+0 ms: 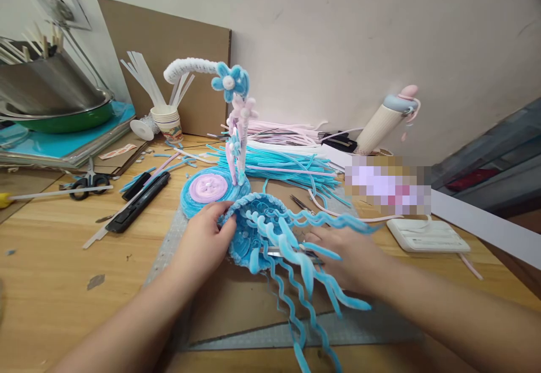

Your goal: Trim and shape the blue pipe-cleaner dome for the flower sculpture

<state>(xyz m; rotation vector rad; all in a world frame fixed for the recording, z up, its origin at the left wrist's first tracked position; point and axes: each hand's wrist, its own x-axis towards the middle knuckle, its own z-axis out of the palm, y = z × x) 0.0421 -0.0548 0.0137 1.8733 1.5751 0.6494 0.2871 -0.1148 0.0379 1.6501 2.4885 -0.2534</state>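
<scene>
Blue chenille, fuzzy and wire-cored, fills my view: a dome-shaped blue pipe-cleaner jellyfish with wavy tentacles [270, 232] lies tipped on its side on the grey cutting mat [169, 249], its open underside turned toward me. My left hand [207, 238] pinches the dome's rim on the jellyfish's left, fingers curled onto the edge. My right hand [342, 257] rests low on the jellyfish's right, fingers spread among the tentacles; whether it grips anything I cannot tell, though slim metal tweezers or scissors [287, 253] glint just beside its fingertips, mostly buried under the strands.

I judge the piece light and springy, soft to the touch but easily bent out of shape; the coiled rim looks the firmest place to hold it, while the loose tentacles would snag or kink if pulled.

Just behind the jellyfish stands a round blue-and-pink pipe-cleaner base with a white hooked stem and flowers [215, 184]. Further behind it a heap of loose blue and pink pipe cleaners [287, 159] lies across the wooden worktop [51, 283]. Well to the jellyfish's left sit a black utility knife [139, 201] and black-handled scissors [88, 184]; to its right, a flat white box [426, 235].

The dome's top side faces away from me, the lowest tentacles run off the bottom edge, and a patch right of the heap is blurred.
</scene>
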